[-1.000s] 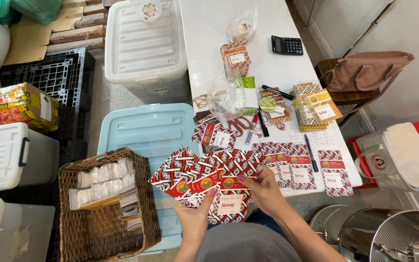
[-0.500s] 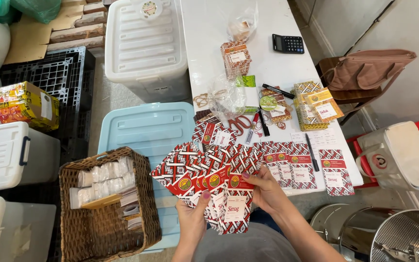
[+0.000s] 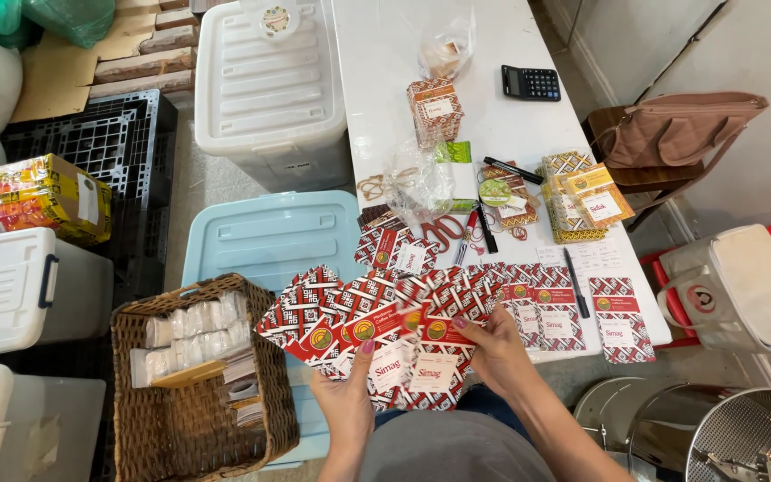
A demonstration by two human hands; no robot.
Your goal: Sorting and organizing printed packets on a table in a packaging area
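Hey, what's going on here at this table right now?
A person is holding a fanned-out bunch of red patterned packets in both hands, the left hand underneath and the right hand at the right edge. More of the same packets lie in a row on the white table. A wicker basket with small white bags sits to the left, beside a light blue bin.

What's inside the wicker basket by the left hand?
The wicker basket holds rows of small white packets along its upper side, with a stack of flat paper sachets beside them. Whatever lies under the packets and sachets is covered; part of the basket floor is bare.
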